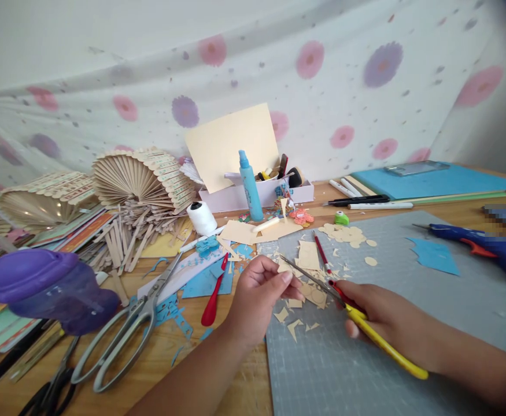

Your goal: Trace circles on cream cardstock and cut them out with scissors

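Observation:
My right hand [380, 320] grips small scissors [357, 315] with yellow and red handles, their thin blades pointing left toward my left hand. My left hand [259, 294] is pinched shut on a small cream paper piece [284, 267] that sits at the blade tips. Both hands hover over the left part of a grey cutting mat [409, 346]. Cream paper scraps [309, 294] lie on the mat under and behind the hands.
Large grey scissors [126, 326] and a purple bottle [48, 289] lie at left. A blue glue bottle [250, 185], a white box [257, 193], a thread spool [201, 218] and stick fans [144, 176] stand behind. A blue glue gun [487, 247] lies at right.

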`<state>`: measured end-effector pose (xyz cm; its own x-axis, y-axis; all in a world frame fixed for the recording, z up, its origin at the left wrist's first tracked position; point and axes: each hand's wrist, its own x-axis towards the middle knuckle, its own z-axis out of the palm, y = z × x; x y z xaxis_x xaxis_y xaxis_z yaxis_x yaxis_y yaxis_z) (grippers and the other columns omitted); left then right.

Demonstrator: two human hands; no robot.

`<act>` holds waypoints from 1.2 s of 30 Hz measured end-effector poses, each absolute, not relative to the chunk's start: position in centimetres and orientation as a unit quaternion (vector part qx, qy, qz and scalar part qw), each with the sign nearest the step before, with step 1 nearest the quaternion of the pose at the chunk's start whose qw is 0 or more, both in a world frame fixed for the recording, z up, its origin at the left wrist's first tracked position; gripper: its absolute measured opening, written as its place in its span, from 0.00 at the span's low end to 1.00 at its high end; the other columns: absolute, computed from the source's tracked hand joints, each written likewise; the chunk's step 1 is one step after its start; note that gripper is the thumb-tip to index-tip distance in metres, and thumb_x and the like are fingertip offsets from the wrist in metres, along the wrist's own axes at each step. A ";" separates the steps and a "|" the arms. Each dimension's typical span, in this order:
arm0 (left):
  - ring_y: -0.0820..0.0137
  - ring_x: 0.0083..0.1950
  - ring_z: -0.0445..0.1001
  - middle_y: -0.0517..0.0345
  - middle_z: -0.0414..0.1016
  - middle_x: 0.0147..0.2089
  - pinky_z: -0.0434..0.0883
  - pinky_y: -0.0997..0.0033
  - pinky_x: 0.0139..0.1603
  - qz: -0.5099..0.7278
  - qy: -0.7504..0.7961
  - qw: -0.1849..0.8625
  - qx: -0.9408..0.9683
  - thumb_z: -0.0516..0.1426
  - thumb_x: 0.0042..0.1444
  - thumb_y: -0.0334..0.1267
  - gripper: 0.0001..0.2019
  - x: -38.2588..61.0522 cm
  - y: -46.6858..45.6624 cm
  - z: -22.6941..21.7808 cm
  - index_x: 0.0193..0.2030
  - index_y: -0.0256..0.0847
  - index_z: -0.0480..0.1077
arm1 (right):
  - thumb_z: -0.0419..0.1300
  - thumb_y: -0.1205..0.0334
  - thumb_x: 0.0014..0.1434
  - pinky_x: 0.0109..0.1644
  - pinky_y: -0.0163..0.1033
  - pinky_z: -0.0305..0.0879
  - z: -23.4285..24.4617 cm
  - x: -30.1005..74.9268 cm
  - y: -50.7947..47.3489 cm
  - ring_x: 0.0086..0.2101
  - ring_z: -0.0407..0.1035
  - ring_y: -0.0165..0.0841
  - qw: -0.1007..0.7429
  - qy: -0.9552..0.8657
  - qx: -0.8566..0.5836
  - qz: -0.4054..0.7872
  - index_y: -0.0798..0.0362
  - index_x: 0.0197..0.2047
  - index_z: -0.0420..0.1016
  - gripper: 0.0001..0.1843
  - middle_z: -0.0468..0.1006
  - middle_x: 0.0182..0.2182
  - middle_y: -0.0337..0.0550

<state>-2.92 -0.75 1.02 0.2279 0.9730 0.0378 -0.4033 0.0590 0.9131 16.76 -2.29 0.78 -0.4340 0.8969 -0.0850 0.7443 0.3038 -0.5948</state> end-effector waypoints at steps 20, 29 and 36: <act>0.81 0.17 0.67 0.64 0.73 0.21 0.63 0.81 0.19 0.470 0.282 0.666 0.506 0.59 0.45 0.31 0.11 -3.4 0.1 0.3 0.24 0.37 0.57 | 0.54 0.57 0.52 0.29 0.34 0.54 2.0 18.4 -1.8 0.27 0.64 0.34 0.025 -0.818 -0.495 0.292 0.51 0.28 0.68 0.08 0.73 0.25 0.39; 0.79 0.19 0.69 0.63 0.73 0.21 0.64 0.80 0.20 0.451 0.270 0.676 0.517 0.58 0.45 0.30 0.11 -3.3 0.2 -0.2 0.24 0.38 0.55 | 0.55 0.63 0.50 0.29 0.32 0.53 2.2 18.8 -1.5 0.27 0.64 0.32 0.019 -0.827 -0.483 0.288 0.52 0.29 0.66 0.02 0.73 0.25 0.37; 0.79 0.20 0.69 0.64 0.72 0.23 0.65 0.78 0.22 0.441 0.238 0.685 0.528 0.56 0.46 0.29 0.12 -3.4 0.2 -0.3 0.23 0.38 0.54 | 0.55 0.66 0.45 0.26 0.32 0.53 2.8 19.0 -2.1 0.26 0.63 0.32 -0.009 -0.817 -0.498 0.290 0.51 0.30 0.63 0.06 0.72 0.26 0.37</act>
<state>-3.39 0.23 -0.35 0.4968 0.8566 0.1393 -0.3531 0.0529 0.9341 18.96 -2.10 2.75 -0.5041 0.8087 -0.3031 0.8190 0.3361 -0.4651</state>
